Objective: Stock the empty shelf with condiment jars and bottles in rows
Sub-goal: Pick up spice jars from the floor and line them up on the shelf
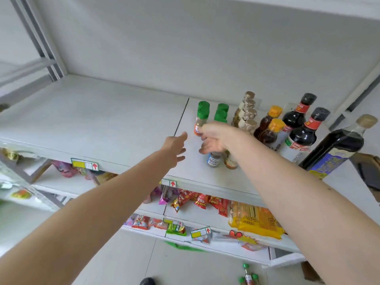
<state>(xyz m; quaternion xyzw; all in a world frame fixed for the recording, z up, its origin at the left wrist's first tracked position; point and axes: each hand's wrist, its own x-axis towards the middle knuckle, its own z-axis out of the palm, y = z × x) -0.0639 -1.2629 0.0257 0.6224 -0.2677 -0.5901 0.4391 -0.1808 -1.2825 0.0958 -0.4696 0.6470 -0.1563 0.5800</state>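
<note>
Shelf: white, its left stretch bare; condiments gathered at the right.
Left hand: reaching over the shelf, fingers loosely extended, holding nothing.
Right hand: fingers curled over the top of a blue-labelled jar standing near the shelf's front edge — a second small jar just beside it.
Rows behind: green-capped spice jars; brown-lidded jars; orange-capped bottles; dark sauce bottles; one tall dark bottle at far right.
Lower shelves: snack packets.
</note>
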